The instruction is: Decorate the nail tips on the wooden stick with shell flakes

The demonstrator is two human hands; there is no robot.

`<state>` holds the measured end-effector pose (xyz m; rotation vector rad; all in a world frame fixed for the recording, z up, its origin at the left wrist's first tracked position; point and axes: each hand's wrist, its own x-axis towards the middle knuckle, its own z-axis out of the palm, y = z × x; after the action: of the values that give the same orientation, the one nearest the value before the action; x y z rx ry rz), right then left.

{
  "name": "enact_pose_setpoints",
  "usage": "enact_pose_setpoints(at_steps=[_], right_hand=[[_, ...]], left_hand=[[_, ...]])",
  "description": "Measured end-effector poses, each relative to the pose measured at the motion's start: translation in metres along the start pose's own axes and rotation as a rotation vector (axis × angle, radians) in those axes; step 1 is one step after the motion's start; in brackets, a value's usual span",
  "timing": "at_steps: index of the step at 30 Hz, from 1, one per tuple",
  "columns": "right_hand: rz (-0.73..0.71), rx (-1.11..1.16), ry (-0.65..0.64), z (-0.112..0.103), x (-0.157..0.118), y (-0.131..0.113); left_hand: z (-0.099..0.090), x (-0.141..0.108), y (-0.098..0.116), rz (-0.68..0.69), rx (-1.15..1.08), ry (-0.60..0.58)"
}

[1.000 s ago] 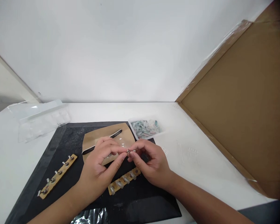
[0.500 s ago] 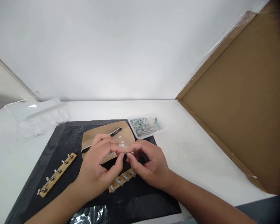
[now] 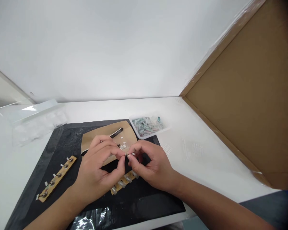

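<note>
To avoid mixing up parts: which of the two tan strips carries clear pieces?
The right strip, between left hand and right hand; the left strip bears dark fittings with white tabs.

Hands [image 3: 98,167] [image 3: 155,164] pinching tiny metallic piece [image 3: 126,155], black mat [image 3: 134,206], tan paper [image 3: 129,131]

brown cardboard [image 3: 240,92], white wall [image 3: 105,51], clear plastic container [image 3: 37,123]

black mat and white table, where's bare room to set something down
Bare: white table between wall and black mat; the mat between right hand and mat's near edge. Crowded: around the left hand, with brown sheet and central wooden strip close.
</note>
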<state>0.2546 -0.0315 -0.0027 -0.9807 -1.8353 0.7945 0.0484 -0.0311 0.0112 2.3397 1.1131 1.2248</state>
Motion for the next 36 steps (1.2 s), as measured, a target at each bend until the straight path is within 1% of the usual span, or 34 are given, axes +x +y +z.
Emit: enact_pose_setpoints(at_steps=[7, 11, 16, 19, 24, 28, 32, 36], right_hand=[[0.002, -0.011, -0.053, -0.0021, 0.0015, -0.0015], [0.013, 0.01, -0.088, -0.0017, 0.0012, -0.0008], [0.014, 0.033, -0.099, -0.001, 0.0007, 0.0004], [0.04, 0.072, -0.122, -0.0011, 0.0008, 0.0002], [0.138, 0.184, -0.162, -0.0024, 0.0024, -0.0014], [0.242, 0.372, -0.21, -0.0025, 0.003, -0.0012], [0.328, 0.539, -0.229, -0.0019, 0.0032, 0.0012], [0.356, 0.648, -0.246, -0.0017, 0.0051, 0.0037]], left_hand=[[0.0003, 0.0, 0.0011, -0.024, 0.008, 0.005], [0.0003, 0.0004, 0.0019, -0.043, 0.02, 0.008], [0.0001, 0.0007, 0.0029, -0.041, 0.03, 0.013], [-0.0003, 0.0007, 0.0043, -0.068, 0.01, 0.004], [-0.0019, 0.0007, 0.0047, -0.151, -0.08, -0.026], [-0.004, 0.0003, 0.0032, -0.229, -0.209, -0.051], [-0.0059, 0.0005, 0.0018, -0.263, -0.318, -0.058], [-0.0056, 0.0011, 0.0005, -0.272, -0.393, -0.059]])
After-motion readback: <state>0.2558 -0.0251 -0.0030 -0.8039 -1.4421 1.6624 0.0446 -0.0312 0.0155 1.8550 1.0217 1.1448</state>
